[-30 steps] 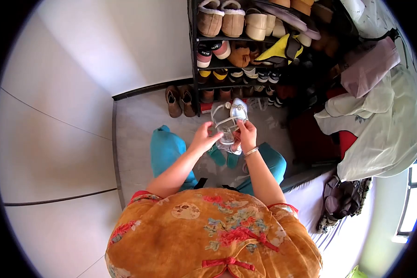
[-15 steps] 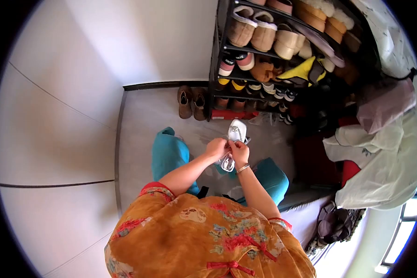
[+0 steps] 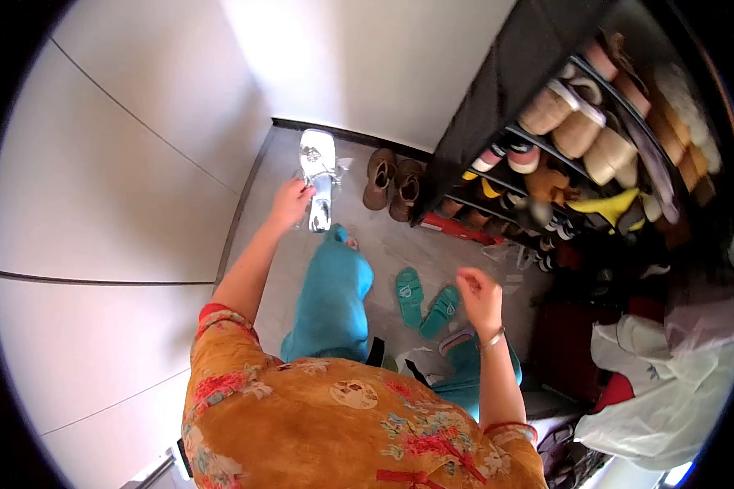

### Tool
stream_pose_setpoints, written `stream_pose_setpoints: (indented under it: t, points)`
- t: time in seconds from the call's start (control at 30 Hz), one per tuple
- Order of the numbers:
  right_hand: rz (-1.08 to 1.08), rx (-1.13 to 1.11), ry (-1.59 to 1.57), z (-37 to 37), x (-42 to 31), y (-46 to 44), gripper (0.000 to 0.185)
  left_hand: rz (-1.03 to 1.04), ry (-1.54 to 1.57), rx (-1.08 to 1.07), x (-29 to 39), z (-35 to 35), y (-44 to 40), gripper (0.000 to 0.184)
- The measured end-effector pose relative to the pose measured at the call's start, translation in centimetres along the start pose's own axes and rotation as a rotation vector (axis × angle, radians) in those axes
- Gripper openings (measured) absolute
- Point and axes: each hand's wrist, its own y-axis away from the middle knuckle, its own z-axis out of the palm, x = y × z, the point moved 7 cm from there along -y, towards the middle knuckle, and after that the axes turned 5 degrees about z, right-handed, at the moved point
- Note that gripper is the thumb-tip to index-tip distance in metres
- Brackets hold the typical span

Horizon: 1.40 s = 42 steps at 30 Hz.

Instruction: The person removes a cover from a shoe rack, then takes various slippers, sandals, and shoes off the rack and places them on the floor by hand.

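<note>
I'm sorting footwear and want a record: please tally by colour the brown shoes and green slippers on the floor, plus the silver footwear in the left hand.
Brown shoes: 2
Green slippers: 2
Silver footwear in the left hand: at least 1; I can't tell whether another is behind it
Total: at least 5

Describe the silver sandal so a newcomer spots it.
Find the black shoe rack, upper right, then the brown shoes on the floor beside it. Left of those, in the left hand, is the sandal: shiny silver, unlike the dull brown pair.
</note>
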Motion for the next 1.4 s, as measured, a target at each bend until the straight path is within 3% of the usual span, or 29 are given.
stream_pose_setpoints:
  t: [0.13, 0.2, 0.23, 0.3, 0.37, 0.53, 0.6, 0.63, 0.7, 0.73, 0.8, 0.93, 1.07, 1.13, 1.17, 1.2, 1.23, 1.3, 1.33, 1.4]
  points:
    - [0.142, -0.098, 0.06, 2.7, 5.4, 1.8, 0.014, -0.208, -0.001, -0.104, -13.8, 6.1, 5.1, 0.032]
    - [0.256, -0.176, 0.118, 3.6, 7.8, 3.2, 0.012, -0.436, 0.012, -0.076, -18.9, 8.6, 9.1, 0.033]
    - [0.263, -0.195, 0.132, 4.1, 8.1, 3.8, 0.012, -0.459, 0.021, -0.081, -20.5, 9.7, 10.9, 0.033]
    - [0.35, -0.246, 0.133, 4.8, 9.0, 5.1, 0.011, -0.738, 0.143, -0.053, -24.4, 11.9, 15.3, 0.032]
    - [0.367, -0.277, 0.187, 5.5, 10.8, 6.1, 0.011, -0.743, 0.147, -0.004, -26.8, 13.0, 18.0, 0.032]
    - [0.41, -0.338, 0.214, 7.2, 12.8, 6.5, 0.013, -0.692, 0.08, -0.036, -27.0, 12.8, 19.0, 0.029]
    - [0.408, -0.361, 0.238, 7.7, 12.5, 6.0, 0.013, -0.657, 0.107, -0.346, -25.2, 13.9, 18.2, 0.027]
    - [0.404, -0.385, 0.256, 8.0, 12.3, 5.9, 0.013, -0.662, 0.111, -0.352, -25.3, 15.1, 18.8, 0.027]
    - [0.383, -0.395, 0.272, 8.3, 11.7, 5.4, 0.014, -0.647, 0.099, -0.217, -25.2, 16.2, 19.7, 0.05]
    - [0.354, -0.395, 0.285, 8.4, 11.4, 5.1, 0.014, -0.649, 0.1, -0.221, -25.0, 16.6, 19.8, 0.05]
    - [0.374, -0.376, 0.274, 8.3, 11.3, 5.2, 0.014, -0.854, 0.114, -0.313, -25.4, 17.6, 20.7, 0.074]
    - [0.391, -0.353, 0.265, 7.8, 12.0, 6.3, 0.014, -0.876, 0.114, -0.327, -26.3, 20.1, 26.2, 0.06]
    - [0.317, -0.297, 0.219, 7.3, 12.7, 8.0, 0.014, -0.872, 0.172, -0.419, -22.7, 18.5, 28.5, 0.052]
    - [0.309, -0.275, 0.196, 7.0, 13.4, 8.8, 0.016, -0.942, 0.293, -0.354, -21.0, 16.3, 27.6, 0.049]
    - [0.302, -0.212, 0.179, 6.5, 13.3, 9.1, 0.016, -0.88, 0.367, -0.198, -23.0, 17.0, 27.9, 0.049]
    - [0.296, -0.223, 0.204, 6.4, 12.8, 9.2, 0.017, -0.924, 0.342, -0.145, -19.5, 13.6, 24.9, 0.046]
    - [0.296, -0.226, 0.23, 6.2, 12.5, 9.3, 0.019, -0.893, 0.599, -0.032, -23.3, 15.9, 24.8, 0.04]
    - [0.265, -0.15, 0.244, 5.3, 12.0, 9.2, 0.02, -0.906, 0.612, 0.069, -16.8, 10.6, 17.4, 0.033]
    - [0.24, -0.18, 0.282, 5.3, 12.0, 9.1, 0.022, -0.826, 0.622, 0.044, -15.8, 10.9, 13.5, 0.033]
    - [0.216, -0.091, 0.173, 4.1, 12.1, 9.0, 0.023, -0.496, 0.867, 0.269, -13.3, 8.6, 7.0, 0.032]
